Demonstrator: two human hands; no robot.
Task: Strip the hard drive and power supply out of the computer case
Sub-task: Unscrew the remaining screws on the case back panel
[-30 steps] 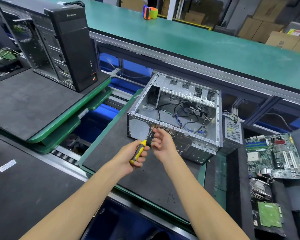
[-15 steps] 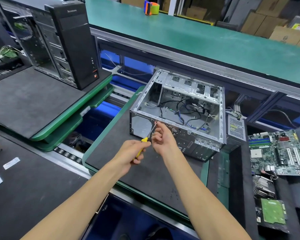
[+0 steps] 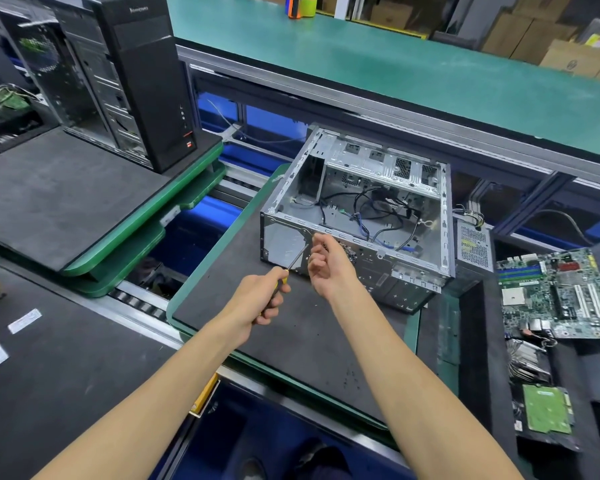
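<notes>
An open silver computer case (image 3: 281, 233) lies on a dark mat, with loose black and blue cables inside. My left hand (image 3: 260, 301) grips a yellow-handled screwdriver (image 3: 297, 259) whose shaft points up at the case's near wall. My right hand (image 3: 328, 266) has curled fingers, and its thumb and forefinger pinch at the shaft's tip. Whether a screw sits between them is hidden. A grey power supply (image 3: 473, 242) stands outside the case against its right wall. A hard drive (image 3: 546, 414) lies board-side up at the lower right.
A green motherboard (image 3: 561, 292) and a heatsink (image 3: 527, 362) lie to the right of the case. A black tower (image 3: 146, 81) stands on a mat at the upper left. A roller conveyor (image 3: 136, 299) runs between the mats, and a green belt (image 3: 395, 64) runs behind them.
Both hands stay together at the case's near wall. My left hand now covers more of the yellow handle. The view has shifted slightly.
</notes>
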